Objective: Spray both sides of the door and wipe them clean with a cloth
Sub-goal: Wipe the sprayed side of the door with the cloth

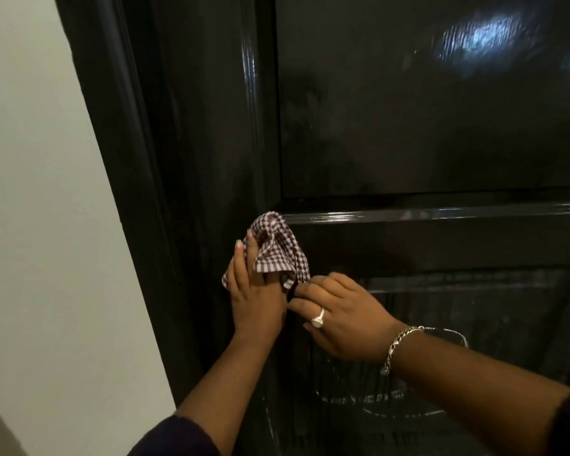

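A glossy black panelled door (408, 110) fills most of the view. A checked brown-and-white cloth (278, 245) lies bunched against it, just below the moulding of the upper panel. My left hand (255, 297) is flat against the door with straight fingers, and the cloth drapes over them. My right hand (339, 317), with a ring and a bracelet, pinches the cloth's lower right edge. Streaky wet marks cover the lower panel (474, 324). No spray bottle is in view.
The black door frame (119, 159) runs down the left side of the door. A pale wall (37, 225) stands to the left of the frame. A light reflects off the upper panel at the top right.
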